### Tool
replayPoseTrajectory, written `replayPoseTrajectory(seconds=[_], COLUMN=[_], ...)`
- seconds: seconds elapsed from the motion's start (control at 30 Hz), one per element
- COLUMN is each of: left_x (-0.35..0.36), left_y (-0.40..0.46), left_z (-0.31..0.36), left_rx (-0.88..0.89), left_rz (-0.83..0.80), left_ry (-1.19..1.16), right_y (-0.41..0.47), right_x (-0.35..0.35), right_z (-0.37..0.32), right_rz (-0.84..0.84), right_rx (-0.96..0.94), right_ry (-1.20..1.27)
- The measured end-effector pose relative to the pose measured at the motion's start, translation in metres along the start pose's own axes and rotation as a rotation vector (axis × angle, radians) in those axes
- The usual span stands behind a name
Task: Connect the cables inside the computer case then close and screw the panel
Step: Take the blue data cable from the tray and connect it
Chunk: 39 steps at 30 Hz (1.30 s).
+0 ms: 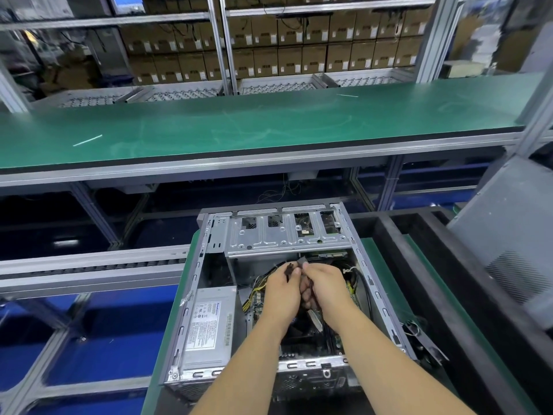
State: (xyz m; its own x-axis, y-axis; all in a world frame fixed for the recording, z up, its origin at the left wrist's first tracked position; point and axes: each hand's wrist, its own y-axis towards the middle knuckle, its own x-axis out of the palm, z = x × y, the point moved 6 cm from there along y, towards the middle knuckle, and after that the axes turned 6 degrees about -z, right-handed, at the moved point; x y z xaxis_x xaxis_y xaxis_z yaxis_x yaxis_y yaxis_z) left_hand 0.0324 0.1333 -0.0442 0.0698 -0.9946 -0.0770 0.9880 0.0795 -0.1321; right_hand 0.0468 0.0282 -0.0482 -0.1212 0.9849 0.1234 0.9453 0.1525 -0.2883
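Observation:
An open grey computer case lies on its side on a green mat, its inside facing up. Both hands reach into its middle, below the silver drive cage. My left hand pinches a small black connector at its fingertips. My right hand grips a bundle of black cables ending in a grey plug. The two connectors are close together. The power supply sits at the case's left. Yellow and black wires run over the motherboard, partly hidden by my arms.
The grey side panel leans upright at the right. Black foam rails lie beside the case. A roller conveyor runs to the left. A long green bench crosses behind, with shelves of cardboard boxes beyond.

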Motion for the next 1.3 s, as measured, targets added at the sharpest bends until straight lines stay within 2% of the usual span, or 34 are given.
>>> replayPoseTrajectory(seconds=[0.1,0.17,0.27,0.4,0.5,0.6,0.7,0.8,0.9,1.13,1.3], left_x=[0.000,-0.003,-0.007,-0.007,-0.008,-0.008,-0.003,0.007,0.012,0.016,0.017], left_y=[0.000,0.000,0.002,0.004,0.005,0.005,0.004,0.001,0.000,-0.004,-0.004], left_z=[0.002,0.002,-0.003,-0.009,-0.013,-0.010,-0.008,-0.010,-0.012,-0.007,-0.006], left_rx=[0.007,0.008,-0.040,-0.113,-0.117,-0.080,-0.055,-0.023,-0.009,0.044,0.032], left_rz=[0.001,0.036,0.086,0.061,0.056,0.069,0.056,-0.054,-0.121,-0.148,-0.156], left_ry=[0.023,0.000,-0.070,-0.211,-0.199,-0.058,0.195,0.392,0.515,0.678,0.701], right_y=[-0.002,-0.002,-0.002,-0.002,-0.002,0.002,0.006,0.009,0.012,0.014,0.018], right_x=[-0.002,-0.003,-0.001,0.004,0.003,-0.003,-0.024,-0.040,-0.042,-0.048,-0.048], right_z=[-0.001,-0.001,-0.001,-0.004,-0.004,0.001,0.011,0.016,0.017,0.012,0.012], right_rz=[0.022,0.041,0.015,-0.047,-0.038,0.035,0.249,0.397,0.455,0.574,0.549], right_rx=[0.015,-0.001,-0.009,-0.038,-0.049,-0.013,0.086,0.123,0.091,0.005,0.013], right_ry=[-0.024,-0.113,-0.102,-0.119,-0.182,-0.201,0.064,0.234,0.155,-0.094,-0.116])
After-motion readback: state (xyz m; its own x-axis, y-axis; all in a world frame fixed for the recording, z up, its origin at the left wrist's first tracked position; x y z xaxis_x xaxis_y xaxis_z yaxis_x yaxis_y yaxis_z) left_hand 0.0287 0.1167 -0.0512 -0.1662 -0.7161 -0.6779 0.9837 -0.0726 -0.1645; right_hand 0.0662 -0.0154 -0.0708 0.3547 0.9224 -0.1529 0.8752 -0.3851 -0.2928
